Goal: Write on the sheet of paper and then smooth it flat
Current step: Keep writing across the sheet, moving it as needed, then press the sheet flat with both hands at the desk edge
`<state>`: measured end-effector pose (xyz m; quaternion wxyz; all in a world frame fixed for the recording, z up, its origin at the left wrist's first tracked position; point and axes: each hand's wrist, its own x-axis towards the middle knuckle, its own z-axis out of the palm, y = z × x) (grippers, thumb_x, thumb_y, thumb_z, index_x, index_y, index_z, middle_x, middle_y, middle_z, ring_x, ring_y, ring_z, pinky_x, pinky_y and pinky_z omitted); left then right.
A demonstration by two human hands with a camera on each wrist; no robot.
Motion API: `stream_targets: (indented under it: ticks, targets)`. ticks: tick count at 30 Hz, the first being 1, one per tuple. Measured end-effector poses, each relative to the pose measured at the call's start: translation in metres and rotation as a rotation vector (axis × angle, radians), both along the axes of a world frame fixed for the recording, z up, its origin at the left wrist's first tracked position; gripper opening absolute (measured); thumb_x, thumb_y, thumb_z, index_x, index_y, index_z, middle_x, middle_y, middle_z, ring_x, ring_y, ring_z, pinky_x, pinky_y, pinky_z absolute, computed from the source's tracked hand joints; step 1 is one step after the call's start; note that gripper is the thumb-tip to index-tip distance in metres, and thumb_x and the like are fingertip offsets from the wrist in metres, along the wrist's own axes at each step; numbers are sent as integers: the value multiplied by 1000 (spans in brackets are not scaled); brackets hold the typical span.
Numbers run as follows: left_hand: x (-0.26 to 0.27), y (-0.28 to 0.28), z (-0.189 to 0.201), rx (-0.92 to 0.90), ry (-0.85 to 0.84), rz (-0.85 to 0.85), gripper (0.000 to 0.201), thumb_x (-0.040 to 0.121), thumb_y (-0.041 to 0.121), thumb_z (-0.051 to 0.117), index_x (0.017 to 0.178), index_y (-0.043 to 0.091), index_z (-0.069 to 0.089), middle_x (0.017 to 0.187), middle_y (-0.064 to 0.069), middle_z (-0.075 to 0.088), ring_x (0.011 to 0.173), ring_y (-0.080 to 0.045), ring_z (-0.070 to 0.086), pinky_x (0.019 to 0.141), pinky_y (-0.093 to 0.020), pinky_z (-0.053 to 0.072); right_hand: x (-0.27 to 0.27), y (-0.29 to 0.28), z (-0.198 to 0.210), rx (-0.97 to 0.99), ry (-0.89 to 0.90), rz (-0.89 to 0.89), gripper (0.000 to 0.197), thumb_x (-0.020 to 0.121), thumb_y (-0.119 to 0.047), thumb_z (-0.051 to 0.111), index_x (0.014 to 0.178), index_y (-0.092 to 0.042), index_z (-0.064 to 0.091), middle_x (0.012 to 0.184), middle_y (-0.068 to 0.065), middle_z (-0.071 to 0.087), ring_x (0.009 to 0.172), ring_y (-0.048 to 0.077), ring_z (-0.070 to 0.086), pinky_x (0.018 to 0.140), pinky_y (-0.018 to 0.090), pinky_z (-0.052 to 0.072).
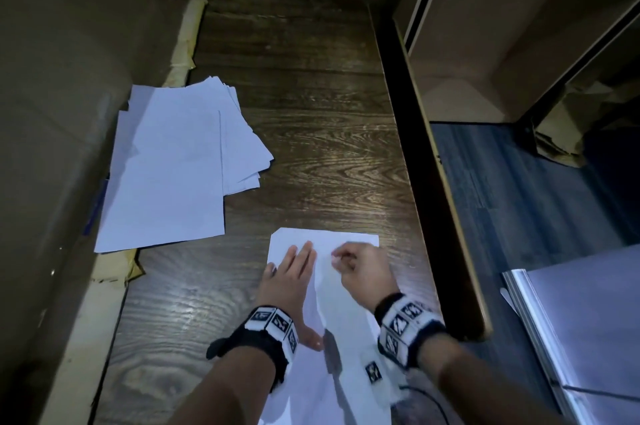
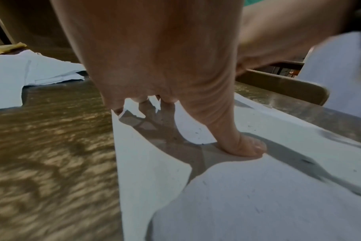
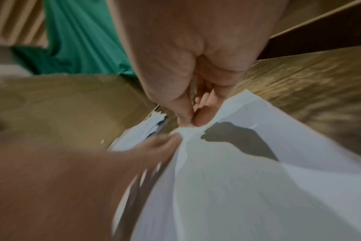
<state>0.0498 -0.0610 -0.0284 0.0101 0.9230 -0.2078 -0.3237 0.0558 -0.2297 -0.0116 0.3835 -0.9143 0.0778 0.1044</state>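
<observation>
A white sheet of paper (image 1: 346, 310) lies on the dark wooden table (image 1: 311, 133), close to me. A raised crease runs down its middle. My left hand (image 1: 294, 275) lies flat on the sheet's left half, fingers straight and the thumb (image 2: 243, 146) pressed down on the paper (image 2: 258, 203). My right hand (image 1: 337, 258) is curled over the far right part. In the right wrist view its thumb and fingers (image 3: 188, 120) pinch a ridge of the sheet (image 3: 258, 187). No pen is visible in any view.
A loose stack of several white sheets (image 1: 173, 164) lies at the table's left, against a cardboard wall (image 1: 52, 112). The table's right edge (image 1: 436, 189) drops to a dark floor, where a silver object (image 1: 581, 320) stands. A thin cable (image 1: 437, 404) runs near my right forearm.
</observation>
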Motion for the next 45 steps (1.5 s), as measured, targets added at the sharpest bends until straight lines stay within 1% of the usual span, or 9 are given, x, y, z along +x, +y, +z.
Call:
stream_targets:
  ticks: [11,14,20,24,29,33,37,41,45]
  targets:
    - [-4,3,1,-35,65,-19,158,60,66,87,156,17,-28,160,8,-39,151,-23,-28,125,-54,0,123,21,-9,36,155,-97,16,82,-29,78,70,-21,72,72,-2,71,68,14,68,66,29,60]
    - [0,7,5,-12,68,-90,156,61,63,88,156,18,-28,160,8,-38,151,-21,-29,125,-51,-3,116,12,-15,-79,57,-93,14,87,-33,68,87,-20,71,80,1,71,72,18,66,64,28,56]
    - [10,5,10,40,70,-261,157,58,54,93,159,18,-21,164,8,-31,152,-18,-26,125,-46,-3,28,-3,-37,-140,-264,242,20,91,-14,51,103,-18,67,108,-1,63,97,21,61,81,34,51]
    - [12,-6,13,92,56,-415,151,61,50,93,160,18,-16,167,3,-25,152,-17,-25,125,-43,-6,-47,-22,-49,-235,-141,341,51,98,-37,44,148,-25,39,155,-6,35,143,13,31,116,35,30]
    - [0,-15,21,104,30,-525,146,66,38,93,161,16,-15,166,2,-26,152,-18,-27,125,-43,-2,-120,-31,-56,-366,-15,210,76,94,-63,18,157,-23,5,163,-9,-8,148,4,-11,121,27,-3]
    - [-23,-9,31,62,-42,-476,117,83,35,82,162,13,-2,168,-2,-21,153,-19,-23,125,-40,16,-166,-29,-50,-409,25,49,70,99,-59,23,157,-25,2,164,-8,-10,149,6,-13,121,28,-4]
    - [-58,16,29,-73,-77,-274,109,87,70,60,163,13,8,169,2,-14,155,-16,-14,124,-37,12,-211,-37,-45,-419,107,-70,71,98,-62,18,156,-27,-4,163,-9,-15,150,9,-13,124,33,3]
    - [-90,52,17,-93,1,-176,128,72,90,52,162,23,-9,162,13,-30,152,-7,-21,126,-39,10,-239,-56,-42,-444,137,-135,72,96,-66,17,156,-29,2,164,-8,-9,151,13,-6,124,40,8]
    - [-105,58,7,-80,65,-203,143,64,86,65,151,26,-32,154,17,-42,144,-5,-32,124,-37,-5,-255,-61,-38,-427,136,-247,64,98,-60,31,154,-34,16,165,-3,4,151,23,10,120,47,18]
